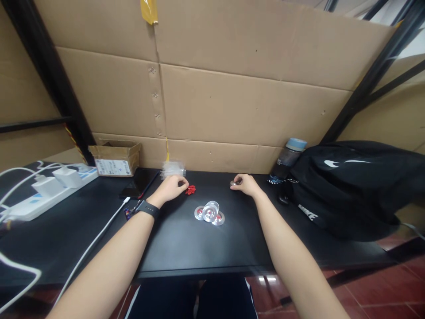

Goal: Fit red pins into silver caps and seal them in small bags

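My left hand (171, 188) is at the left of the black table, fingers curled and fingertips at the edge of a small pile of red pieces (191, 190). Whatever its fingertips pinch is too small to make out. On the other side, my right hand (245, 184) has its thumb and fingers closed on a small silvery round piece (233, 183) at the tabletop. Between the hands and nearer to me lie several overlapping clear round discs (210, 213), with red and silver showing at their centres. Clear plastic bags (173, 169) lie just behind my left hand.
On the left are a white power strip (36, 204) with chargers and cables, an open cardboard box (116, 159) and a dark phone (136, 185). A bottle (286, 160) and black backpack (348, 190) stand right. A cardboard wall (215, 110) closes the back.
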Demonstrator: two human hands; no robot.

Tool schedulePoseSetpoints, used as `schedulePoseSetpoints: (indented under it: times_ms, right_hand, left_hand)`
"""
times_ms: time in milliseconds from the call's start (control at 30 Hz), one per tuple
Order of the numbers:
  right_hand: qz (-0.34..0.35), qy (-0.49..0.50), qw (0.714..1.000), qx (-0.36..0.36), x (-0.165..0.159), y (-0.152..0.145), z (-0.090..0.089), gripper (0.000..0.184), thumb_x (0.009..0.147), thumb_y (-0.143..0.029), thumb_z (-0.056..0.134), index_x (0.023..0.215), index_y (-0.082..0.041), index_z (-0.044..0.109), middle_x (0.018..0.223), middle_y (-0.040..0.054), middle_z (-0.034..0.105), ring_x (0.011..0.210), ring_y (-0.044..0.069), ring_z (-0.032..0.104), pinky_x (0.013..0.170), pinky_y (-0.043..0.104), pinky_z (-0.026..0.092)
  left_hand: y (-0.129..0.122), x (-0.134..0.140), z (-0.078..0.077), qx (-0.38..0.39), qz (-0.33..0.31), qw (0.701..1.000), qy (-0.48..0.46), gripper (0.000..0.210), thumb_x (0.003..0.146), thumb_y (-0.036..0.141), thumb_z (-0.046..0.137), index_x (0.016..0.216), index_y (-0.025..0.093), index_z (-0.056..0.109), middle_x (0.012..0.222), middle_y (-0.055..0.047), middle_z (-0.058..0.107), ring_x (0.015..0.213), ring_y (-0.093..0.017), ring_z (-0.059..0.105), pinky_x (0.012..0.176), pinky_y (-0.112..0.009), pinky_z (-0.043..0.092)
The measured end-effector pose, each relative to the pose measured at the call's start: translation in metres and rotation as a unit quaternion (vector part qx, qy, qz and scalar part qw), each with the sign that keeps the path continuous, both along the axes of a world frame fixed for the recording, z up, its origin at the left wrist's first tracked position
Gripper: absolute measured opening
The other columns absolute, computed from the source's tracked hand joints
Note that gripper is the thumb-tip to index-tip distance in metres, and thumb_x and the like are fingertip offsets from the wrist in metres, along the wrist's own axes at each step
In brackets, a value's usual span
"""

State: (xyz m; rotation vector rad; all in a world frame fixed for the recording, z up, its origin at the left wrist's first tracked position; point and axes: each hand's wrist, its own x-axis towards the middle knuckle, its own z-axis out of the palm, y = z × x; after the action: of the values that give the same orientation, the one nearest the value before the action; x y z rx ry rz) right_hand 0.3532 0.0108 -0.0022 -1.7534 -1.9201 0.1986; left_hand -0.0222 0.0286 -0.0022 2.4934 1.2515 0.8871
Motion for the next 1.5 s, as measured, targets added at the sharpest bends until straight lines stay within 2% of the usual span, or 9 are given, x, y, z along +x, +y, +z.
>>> schedulePoseSetpoints:
  times_ms: [167, 333, 533, 667, 800, 933, 1133, 1367, 1500]
  right_hand:
    - [0.007, -0.015, 1.0, 0.001, -0.002, -0.003, 0.002, 0.024, 0.072, -0.04, 0.08, 0.085, -0.021, 0.072, 0.084, 0.003, 0.074, 0.079, 0.019, 0.067, 0.07, 0.027, 0.047]
    - [0.031, -0.031, 0.999, 0.03, -0.017, -0.01, 0.014, 0.022, 0.079, -0.035, 0.075, 0.094, -0.019, 0.072, 0.098, 0.0076, 0.073, 0.086, 0.021, 0.065, 0.078, 0.03, 0.047]
    - [0.125, -0.025, 0.991, 0.048, -0.047, -0.026, 0.029, 0.017, 0.082, -0.03, 0.074, 0.095, -0.019, 0.072, 0.095, 0.0057, 0.071, 0.083, 0.018, 0.064, 0.079, 0.03, 0.048]
    - [0.242, 0.026, 0.97, -0.015, -0.062, -0.039, 0.039, 0.024, 0.08, -0.031, 0.077, 0.102, -0.022, 0.072, 0.102, 0.0042, 0.072, 0.09, 0.018, 0.066, 0.077, 0.029, 0.049]
    - [0.347, 0.106, 0.926, -0.106, -0.08, -0.051, 0.046, 0.047, 0.069, -0.043, 0.087, 0.108, -0.023, 0.07, 0.103, 0.0037, 0.074, 0.094, 0.019, 0.068, 0.074, 0.027, 0.05]
    - [0.338, 0.143, 0.929, -0.042, -0.101, -0.057, 0.043, 0.039, 0.066, -0.042, 0.089, 0.093, -0.022, 0.069, 0.103, 0.0021, 0.075, 0.091, 0.019, 0.068, 0.074, 0.028, 0.049]
    - [0.315, 0.131, 0.94, 0.003, -0.115, -0.057, 0.032, 0.024, 0.073, -0.034, 0.083, 0.084, -0.021, 0.066, 0.099, 0.0009, 0.074, 0.088, 0.019, 0.068, 0.074, 0.029, 0.049]
    - [0.27, 0.226, 0.935, 0.039, -0.109, -0.048, 0.028, 0.053, 0.073, -0.035, 0.083, 0.12, -0.026, 0.059, 0.116, 0.0046, 0.07, 0.099, 0.02, 0.067, 0.072, 0.028, 0.05]
    - [0.292, 0.285, 0.913, 0.014, -0.11, -0.045, 0.026, 0.063, 0.077, -0.035, 0.081, 0.134, -0.027, 0.056, 0.122, 0.0076, 0.068, 0.105, 0.021, 0.064, 0.071, 0.027, 0.052]
  left_hand:
    - [-0.017, 0.01, 0.015, 0.031, -0.037, 0.999, -0.001, 0.018, 0.087, 0.032, 0.063, 0.091, 0.021, 0.075, 0.097, -0.005, 0.075, 0.091, -0.022, 0.068, 0.086, -0.032, 0.049]
    - [-0.05, 0.027, 0.038, -0.011, -0.228, 0.973, 0.04, 0.024, 0.079, 0.037, 0.079, 0.099, 0.024, 0.076, 0.099, -0.003, 0.074, 0.091, -0.019, 0.066, 0.083, -0.028, 0.047]
    - [-0.066, 0.051, 0.031, -0.047, -0.308, 0.948, 0.061, 0.012, 0.082, 0.032, 0.078, 0.092, 0.025, 0.079, 0.091, -0.001, 0.073, 0.088, -0.017, 0.065, 0.083, -0.026, 0.045]
    - [-0.063, 0.051, 0.025, -0.042, -0.291, 0.956, 0.016, 0.01, 0.088, 0.031, 0.073, 0.09, 0.023, 0.078, 0.095, -0.003, 0.072, 0.09, -0.017, 0.066, 0.086, -0.027, 0.046]
    - [-0.057, 0.045, 0.025, -0.005, -0.208, 0.977, -0.053, 0.014, 0.09, 0.032, 0.068, 0.089, 0.022, 0.077, 0.097, -0.004, 0.07, 0.089, -0.017, 0.065, 0.084, -0.029, 0.048]
    - [-0.051, 0.044, 0.025, 0.027, -0.13, 0.986, -0.101, 0.016, 0.088, 0.035, 0.069, 0.086, 0.022, 0.077, 0.093, -0.005, 0.069, 0.087, -0.019, 0.064, 0.082, -0.031, 0.049]
    - [-0.052, 0.046, 0.026, 0.019, -0.107, 0.988, -0.112, 0.02, 0.087, 0.04, 0.068, 0.083, 0.022, 0.077, 0.092, -0.005, 0.068, 0.084, -0.019, 0.064, 0.08, -0.032, 0.049]
    - [-0.042, 0.047, 0.017, -0.077, -0.038, 0.948, -0.307, 0.028, 0.096, 0.044, 0.054, 0.092, 0.018, 0.064, 0.088, -0.004, 0.069, 0.08, -0.016, 0.065, 0.075, -0.028, 0.051]
    - [-0.039, 0.048, 0.014, -0.16, -0.094, 0.934, -0.306, 0.029, 0.085, 0.043, 0.07, 0.095, 0.016, 0.068, 0.094, -0.008, 0.075, 0.086, -0.02, 0.07, 0.08, -0.031, 0.055]
